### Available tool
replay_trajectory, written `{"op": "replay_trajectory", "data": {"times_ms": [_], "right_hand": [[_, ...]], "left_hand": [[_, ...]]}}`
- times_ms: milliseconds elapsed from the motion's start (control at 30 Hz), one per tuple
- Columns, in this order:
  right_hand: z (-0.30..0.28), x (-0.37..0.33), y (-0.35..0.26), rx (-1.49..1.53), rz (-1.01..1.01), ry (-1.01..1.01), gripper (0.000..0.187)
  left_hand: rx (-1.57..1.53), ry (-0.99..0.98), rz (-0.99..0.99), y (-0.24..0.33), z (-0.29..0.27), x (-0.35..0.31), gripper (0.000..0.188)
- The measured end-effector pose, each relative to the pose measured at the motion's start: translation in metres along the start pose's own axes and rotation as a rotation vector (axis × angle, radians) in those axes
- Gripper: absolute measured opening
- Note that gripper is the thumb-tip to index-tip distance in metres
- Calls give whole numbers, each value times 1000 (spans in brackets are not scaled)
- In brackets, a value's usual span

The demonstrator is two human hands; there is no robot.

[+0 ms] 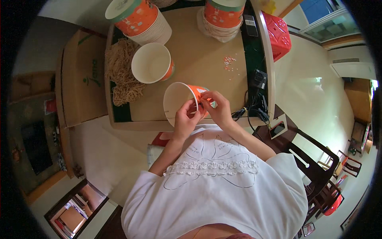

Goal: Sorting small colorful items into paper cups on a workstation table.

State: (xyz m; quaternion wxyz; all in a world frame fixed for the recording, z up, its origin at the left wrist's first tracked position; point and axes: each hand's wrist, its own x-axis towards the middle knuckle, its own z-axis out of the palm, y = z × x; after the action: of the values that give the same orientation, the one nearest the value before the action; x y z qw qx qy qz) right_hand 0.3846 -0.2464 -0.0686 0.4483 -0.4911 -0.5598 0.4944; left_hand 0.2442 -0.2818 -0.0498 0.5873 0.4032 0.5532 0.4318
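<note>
An orange paper bucket (172, 99) with a white inside lies tilted at the near edge of the table, its mouth facing left. My left hand (186, 120) grips its rim, with the fingers closed at the wall. On the bucket's printed outer side, my right hand (218, 108) has its fingertips pinched together close to the left fingers. Whatever is between those fingertips is too small and covered to make out. Beyond stands a second paper bucket (151, 63), upright and unheld. A heap of tan strings (123, 71) lies left of it.
Two stacks of paper buckets, a left stack (149, 26) and a right stack (223, 18), stand at the back. Small orange and white bits (229, 63) are scattered at the right. Black cables (258, 107) and a black adapter (260, 79) lie along the right edge, near a red stool (275, 36).
</note>
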Motion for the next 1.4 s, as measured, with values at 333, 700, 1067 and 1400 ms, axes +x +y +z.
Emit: {"op": "replay_trajectory", "data": {"times_ms": [333, 700, 1067, 1400], "right_hand": [[-5, 1, 2, -116, -56, -16, 16], [-17, -4, 32, -102, 60, -8, 11], [-38, -5, -24, -598, -172, -63, 15], [-43, 47, -18, -831, -269, -621, 12]], "left_hand": [[25, -18, 41, -17, 1, 4, 26], [700, 74, 320, -24, 19, 31, 9], [245, 56, -11, -33, 24, 46, 14], [249, -34, 48, -65, 20, 46, 20]]}}
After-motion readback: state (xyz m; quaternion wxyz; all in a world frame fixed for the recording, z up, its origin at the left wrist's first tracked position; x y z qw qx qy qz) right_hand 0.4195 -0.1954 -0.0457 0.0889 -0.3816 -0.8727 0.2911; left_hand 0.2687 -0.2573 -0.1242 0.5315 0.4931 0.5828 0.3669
